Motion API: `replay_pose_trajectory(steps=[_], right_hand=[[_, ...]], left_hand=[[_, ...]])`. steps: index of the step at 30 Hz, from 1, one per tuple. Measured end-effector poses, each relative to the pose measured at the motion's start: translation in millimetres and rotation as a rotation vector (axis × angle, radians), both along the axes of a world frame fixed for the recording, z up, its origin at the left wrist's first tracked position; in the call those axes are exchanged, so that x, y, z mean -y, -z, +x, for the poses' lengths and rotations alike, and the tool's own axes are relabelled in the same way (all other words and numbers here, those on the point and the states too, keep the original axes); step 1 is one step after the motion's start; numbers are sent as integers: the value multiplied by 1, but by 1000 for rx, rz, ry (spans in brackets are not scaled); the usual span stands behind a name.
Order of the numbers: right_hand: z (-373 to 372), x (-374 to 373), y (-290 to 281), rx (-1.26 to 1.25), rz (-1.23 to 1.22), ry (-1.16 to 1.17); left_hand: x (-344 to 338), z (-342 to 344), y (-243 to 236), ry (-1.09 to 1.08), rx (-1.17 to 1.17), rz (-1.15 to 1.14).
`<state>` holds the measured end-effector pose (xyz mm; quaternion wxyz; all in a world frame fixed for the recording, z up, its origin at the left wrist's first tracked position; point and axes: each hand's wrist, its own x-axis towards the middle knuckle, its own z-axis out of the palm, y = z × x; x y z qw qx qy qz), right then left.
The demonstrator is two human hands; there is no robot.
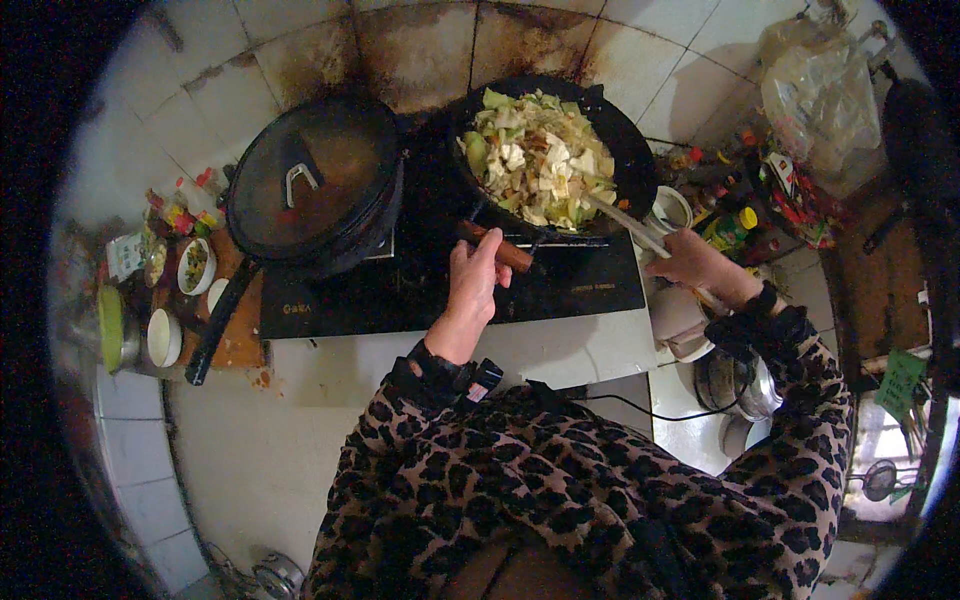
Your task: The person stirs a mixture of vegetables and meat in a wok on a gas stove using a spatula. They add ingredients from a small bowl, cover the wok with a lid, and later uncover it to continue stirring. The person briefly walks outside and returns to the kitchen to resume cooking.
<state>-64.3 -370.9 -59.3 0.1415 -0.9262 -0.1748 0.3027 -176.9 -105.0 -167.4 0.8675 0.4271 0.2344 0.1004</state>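
Observation:
A black wok (635, 165) sits on the right side of a black cooktop (560, 292), full of chopped pale-green and white food (540, 160), perhaps cabbage. Around its brown wooden handle (515, 257), at the near side, my left hand (474, 285) is closed. My right hand (700, 268), closed as well, grips a long light-coloured spatula (632, 225) reaching over the wok's right rim. The spatula's far end is buried in the food, so its shape is hidden. On the cooktop's left half stands a black pan with a glass lid (318, 190).
The lidded pan's long handle (222, 320) juts toward the near left. Small white bowls (165, 336) stand on a wooden board (238, 325) at left. Bottles (732, 230), a white container (672, 210) and metal pots (745, 380) crowd the right. A plastic bag (820, 105) hangs at the far right.

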Motion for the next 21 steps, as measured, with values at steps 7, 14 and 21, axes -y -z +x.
replay_pose_trajectory(steps=[7, 14, 21], right_hand=[[16, -4, -57, 308, -303, -131], [8, -5, -96, 1241, -541, -693], [22, -16, -112, 1309, -834, -491]], left_hand=[[3, 0, -4, -59, -14, -16], [0, -2, -6, -11, -7, -5], [-2, -2, -3, 25, -53, -41]])
